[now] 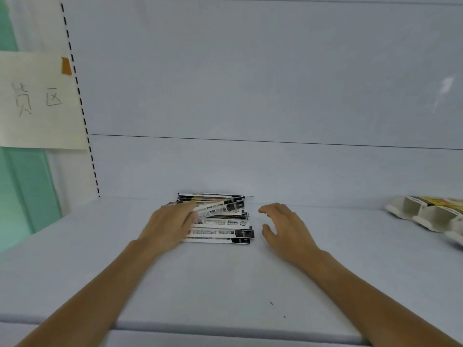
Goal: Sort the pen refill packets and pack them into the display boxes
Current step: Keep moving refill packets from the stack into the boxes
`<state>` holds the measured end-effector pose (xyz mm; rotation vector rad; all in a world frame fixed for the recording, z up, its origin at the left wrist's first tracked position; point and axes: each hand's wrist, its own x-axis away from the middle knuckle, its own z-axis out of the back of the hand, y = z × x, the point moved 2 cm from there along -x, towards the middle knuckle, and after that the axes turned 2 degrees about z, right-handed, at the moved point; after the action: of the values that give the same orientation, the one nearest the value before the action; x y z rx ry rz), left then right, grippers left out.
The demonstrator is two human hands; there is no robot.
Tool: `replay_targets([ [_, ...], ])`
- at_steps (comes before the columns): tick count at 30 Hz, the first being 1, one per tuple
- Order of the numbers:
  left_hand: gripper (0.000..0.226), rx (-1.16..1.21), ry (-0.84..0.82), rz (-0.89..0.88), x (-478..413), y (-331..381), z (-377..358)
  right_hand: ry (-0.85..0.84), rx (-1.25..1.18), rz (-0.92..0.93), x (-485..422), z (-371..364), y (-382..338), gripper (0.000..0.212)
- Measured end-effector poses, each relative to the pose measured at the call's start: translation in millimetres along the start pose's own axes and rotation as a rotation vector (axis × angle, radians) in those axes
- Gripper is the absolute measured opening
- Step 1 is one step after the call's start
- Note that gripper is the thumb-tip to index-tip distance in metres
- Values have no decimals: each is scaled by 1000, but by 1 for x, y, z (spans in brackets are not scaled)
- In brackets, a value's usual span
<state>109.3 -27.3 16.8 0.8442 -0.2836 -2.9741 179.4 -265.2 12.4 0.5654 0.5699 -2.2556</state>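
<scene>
Mid-shelf: packets (220, 225) in a loose pile, between both hands.
Left hand (167, 226): fingers laid over pile's left end; top packet tilted up at fingertips; pinched or not, cannot tell.
Right hand (283, 227): just beside pile's right end, not touching; fingers spread, loosely curved, holding nothing.
Far right: carton (426, 216).
Left wall: sign (37, 101).
</scene>
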Motion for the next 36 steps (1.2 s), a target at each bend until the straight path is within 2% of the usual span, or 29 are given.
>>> replay_targets([
  [3,14,8,40,-44,5,6,6,-2,17,30,1,-3,-7,34],
  [7,11,13,-96,-35,9,10,-1,-36,67,76,4,-6,-9,34],
  [12,29,-36,-157,-42,11,10,-6,-19,77,88,8,-9,-6,27],
  [16,20,50,-145,-4,12,9,-5,-5,89,107,8,-10,-6,24],
  [18,28,53,-140,-13,11,8,-4,3,93,111,8,-9,-6,23],
  [21,54,-6,-98,-21,10,3,-7,6,93,111,9,-9,-6,22],
  [24,47,-34,-17,-38,7,5,-2,19,89,121,8,-8,-6,20],
  [26,51,-8,22,-41,5,9,4,22,86,128,8,-6,-7,19],
  [29,28,191,-36,56,5,18,8,9,78,161,3,-1,-8,25],
  [31,23,384,-51,108,3,24,10,9,18,148,-6,8,-13,30],
  [34,12,655,-79,192,-1,39,15,-102,-233,33,-20,17,-31,30],
  [36,17,709,-106,176,-2,53,14,-139,-480,-66,-27,19,-48,31],
])
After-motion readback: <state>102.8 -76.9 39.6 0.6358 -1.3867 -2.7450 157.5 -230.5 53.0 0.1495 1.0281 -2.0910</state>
